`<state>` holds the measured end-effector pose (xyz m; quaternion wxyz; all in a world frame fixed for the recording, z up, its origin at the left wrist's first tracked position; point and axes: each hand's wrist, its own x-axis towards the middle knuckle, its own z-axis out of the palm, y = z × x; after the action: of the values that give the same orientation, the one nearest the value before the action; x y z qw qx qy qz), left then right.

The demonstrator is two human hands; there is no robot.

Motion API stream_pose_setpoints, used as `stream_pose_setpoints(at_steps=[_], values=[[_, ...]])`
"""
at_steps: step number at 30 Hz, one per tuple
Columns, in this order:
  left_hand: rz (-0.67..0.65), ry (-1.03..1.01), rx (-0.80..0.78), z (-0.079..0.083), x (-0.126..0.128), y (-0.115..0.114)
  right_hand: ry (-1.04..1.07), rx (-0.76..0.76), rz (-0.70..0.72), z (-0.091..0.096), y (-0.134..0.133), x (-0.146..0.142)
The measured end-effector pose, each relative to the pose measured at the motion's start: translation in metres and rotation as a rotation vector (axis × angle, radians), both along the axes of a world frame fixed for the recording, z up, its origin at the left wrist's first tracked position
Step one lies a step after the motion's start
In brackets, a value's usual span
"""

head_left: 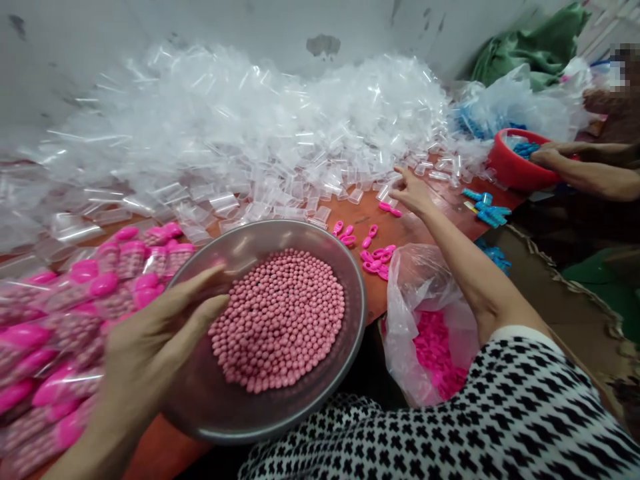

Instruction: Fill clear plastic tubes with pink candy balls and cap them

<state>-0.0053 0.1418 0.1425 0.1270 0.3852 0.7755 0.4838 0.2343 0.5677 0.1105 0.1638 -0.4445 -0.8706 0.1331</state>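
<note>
My left hand (160, 333) rests with fingers stretched out over the left side of a round metal bowl (300, 413) that holds a heap of small pink balls (280, 320). My right hand (411, 191) reaches far forward to the edge of a big pile of small clear plastic tubes (250, 133), fingers curled among them; what they hold is hidden. Loose pink caps (375, 257) lie on the red-brown table (415, 230) between bowl and hand. Filled tubes with pink caps (75, 300) are heaped at the left.
A clear bag of pink caps (435, 347) hangs at the table's near edge. At the right, another person's hand (547, 155) rests on a red basin (520, 170) with blue pieces; blue caps (487, 210) lie nearby. Green cloth (535, 50) is behind.
</note>
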Motion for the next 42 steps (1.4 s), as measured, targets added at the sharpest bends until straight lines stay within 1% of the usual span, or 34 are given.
stream_pose_setpoints(at_steps=[1, 3, 4, 5, 7, 8, 10, 11, 13, 15, 16, 17, 19, 20, 21, 22, 23, 25, 27, 28, 29, 30, 32, 35, 36, 37, 38, 39, 42], values=[[-0.036, -0.092, -0.016, 0.005, 0.012, 0.01, 0.213, -0.097, 0.076, 0.006, -0.017, -0.003], [-0.147, -0.416, 0.035, 0.01, 0.035, 0.03, 0.61, -0.354, 0.28, 0.017, -0.062, -0.012], [-0.2, -0.57, 0.08, 0.011, 0.045, 0.038, 0.73, -0.479, 0.382, 0.022, -0.089, -0.017], [-0.26, -0.669, 0.118, 0.01, 0.053, 0.045, 0.801, -0.589, 0.468, 0.026, -0.116, -0.022], [-0.343, -0.777, 0.198, 0.007, 0.064, 0.053, 0.849, -0.748, 0.584, 0.032, -0.167, -0.031], [-0.366, -0.811, 0.242, 0.004, 0.067, 0.053, 0.849, -0.789, 0.625, 0.035, -0.187, -0.034], [-0.36, -0.851, 0.324, 0.0, 0.068, 0.048, 0.809, -0.785, 0.698, 0.039, -0.215, -0.04], [-0.345, -0.852, 0.353, -0.003, 0.067, 0.043, 0.761, -0.75, 0.738, 0.041, -0.223, -0.043], [-0.312, -0.811, 0.366, -0.008, 0.06, 0.03, 0.592, -0.625, 0.837, 0.045, -0.232, -0.052], [-0.293, -0.707, 0.325, -0.013, 0.047, 0.017, 0.341, -0.425, 0.94, 0.048, -0.233, -0.064], [-0.279, -0.636, 0.304, -0.016, 0.04, 0.01, 0.199, -0.29, 0.978, 0.047, -0.233, -0.071], [-0.255, -0.565, 0.293, -0.019, 0.032, 0.005, 0.046, -0.139, 0.996, 0.045, -0.233, -0.079], [-0.189, -0.476, 0.318, -0.023, 0.017, -0.005, -0.274, 0.155, 0.968, 0.035, -0.233, -0.096], [-0.155, -0.47, 0.348, -0.025, 0.01, -0.008, -0.419, 0.27, 0.941, 0.028, -0.234, -0.106], [-0.129, -0.486, 0.38, -0.027, 0.005, -0.012, -0.539, 0.354, 0.923, 0.021, -0.236, -0.115], [-0.112, -0.514, 0.41, -0.028, 0.0, -0.014, -0.627, 0.406, 0.927, 0.013, -0.24, -0.124], [-0.105, -0.539, 0.434, -0.03, -0.002, -0.016, -0.679, 0.43, 0.961, 0.006, -0.245, -0.132], [-0.098, -0.564, 0.475, -0.033, -0.005, -0.018, -0.685, 0.41, 1.111, -0.007, -0.261, -0.149], [-0.088, -0.563, 0.513, -0.035, -0.005, -0.019, -0.6, 0.31, 1.266, -0.016, -0.279, -0.161], [-0.082, -0.553, 0.525, -0.036, -0.004, -0.019, -0.542, 0.228, 1.308, -0.019, -0.287, -0.166], [-0.075, -0.538, 0.532, -0.037, -0.004, -0.019, -0.481, 0.127, 1.316, -0.021, -0.293, -0.168], [-0.067, -0.517, 0.532, -0.038, -0.004, -0.019, -0.417, 0.011, 1.293, -0.021, -0.297, -0.169], [-0.049, -0.458, 0.526, -0.04, -0.004, -0.02, -0.259, -0.267, 1.195, -0.018, -0.296, -0.165], [-0.027, -0.396, 0.514, -0.04, -0.002, -0.02, 0.045, -0.738, 1.036, -0.004, -0.284, -0.146], [-0.031, -0.399, 0.497, -0.04, -0.001, -0.02, 0.14, -0.869, 0.986, 0.002, -0.28, -0.139], [-0.044, -0.412, 0.469, -0.039, 0.002, -0.019, 0.221, -0.97, 0.941, 0.007, -0.277, -0.131], [-0.073, -0.435, 0.432, -0.038, 0.004, -0.017, 0.29, -1.035, 0.898, 0.012, -0.274, -0.123], [-0.121, -0.459, 0.391, -0.036, 0.008, -0.016, 0.346, -1.069, 0.863, 0.016, -0.273, -0.117], [-0.286, -0.506, 0.304, -0.032, 0.019, -0.009, 0.454, -1.056, 0.806, 0.022, -0.271, -0.1]])
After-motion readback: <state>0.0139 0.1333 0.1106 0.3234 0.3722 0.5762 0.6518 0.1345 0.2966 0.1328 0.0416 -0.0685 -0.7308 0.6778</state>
